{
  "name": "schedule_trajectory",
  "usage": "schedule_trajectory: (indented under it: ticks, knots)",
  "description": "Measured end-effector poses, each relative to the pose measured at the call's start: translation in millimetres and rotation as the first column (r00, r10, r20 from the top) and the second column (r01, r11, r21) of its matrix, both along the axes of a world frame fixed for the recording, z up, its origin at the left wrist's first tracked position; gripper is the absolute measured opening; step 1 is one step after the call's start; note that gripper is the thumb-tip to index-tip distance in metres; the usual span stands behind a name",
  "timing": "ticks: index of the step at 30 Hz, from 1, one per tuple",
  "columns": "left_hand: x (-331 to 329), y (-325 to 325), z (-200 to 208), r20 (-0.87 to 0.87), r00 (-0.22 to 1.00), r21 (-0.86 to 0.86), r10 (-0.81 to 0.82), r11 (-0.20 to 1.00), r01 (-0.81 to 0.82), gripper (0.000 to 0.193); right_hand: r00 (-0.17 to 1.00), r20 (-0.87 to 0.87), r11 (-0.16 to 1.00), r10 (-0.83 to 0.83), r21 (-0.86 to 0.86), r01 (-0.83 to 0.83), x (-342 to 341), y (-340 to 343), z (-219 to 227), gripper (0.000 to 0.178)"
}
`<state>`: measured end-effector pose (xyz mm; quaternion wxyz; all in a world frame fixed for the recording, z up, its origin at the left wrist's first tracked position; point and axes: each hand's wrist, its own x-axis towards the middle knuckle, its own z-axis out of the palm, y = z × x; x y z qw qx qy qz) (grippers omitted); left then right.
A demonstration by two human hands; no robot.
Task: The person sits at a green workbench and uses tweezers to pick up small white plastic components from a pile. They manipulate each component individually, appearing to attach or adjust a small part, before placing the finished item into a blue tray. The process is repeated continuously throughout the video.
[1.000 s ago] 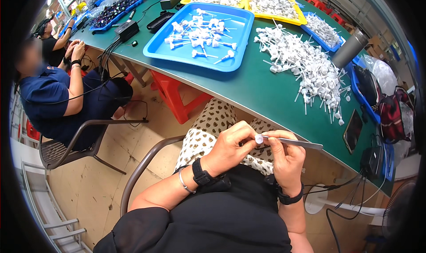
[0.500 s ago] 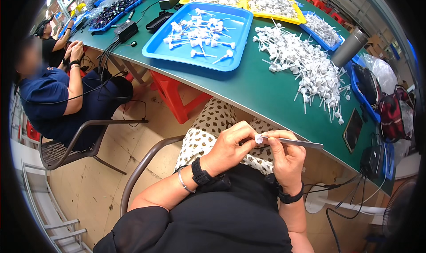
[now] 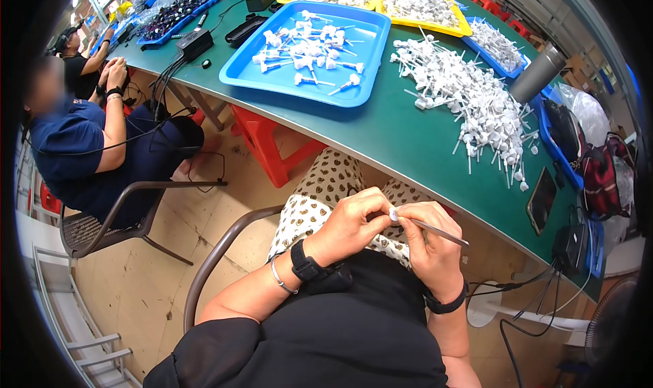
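Note:
Above my lap, my left hand pinches a small white plastic part with a round end between thumb and fingertips. My right hand is closed on a slim, flat grey metal blade, which sticks out to the right past the knuckles. Its other end is hidden behind the fingers beside the white part, so I cannot tell whether it touches it. On the table ahead, a blue tray carries several white stemmed parts. To its right, a loose pile of similar white parts lies on the green tabletop.
Yellow trays full of white parts stand at the back. On the right are a grey metal flask, a phone and cables. My chair's armrest curves at my left. A person sits farther left.
The right hand has shifted slightly left, toward the left hand, and the blade has tilted down at its outer end. The white part has turned, its round face less visible.

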<state>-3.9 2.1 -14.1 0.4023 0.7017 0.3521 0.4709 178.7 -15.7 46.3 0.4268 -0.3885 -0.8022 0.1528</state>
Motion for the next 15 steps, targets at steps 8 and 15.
schedule_trajectory:
  ticks: [8, 15]
  knots:
    - [-9.1, 8.8, 27.8, 0.080, 0.996, 0.024, 0.037, 0.999, -0.039, 0.008, 0.740, -0.652, 0.922, -0.167, -0.368, -0.116, 14.8, -4.8, 4.2, 0.014]
    - [-65.9, 92.7, 113.7, 0.025, 0.824, 0.385, 0.566, 0.756, -0.530, 0.010, 0.687, -0.695, 0.963, -0.213, -0.268, 0.027, 41.2, -0.1, 14.2, 0.017]
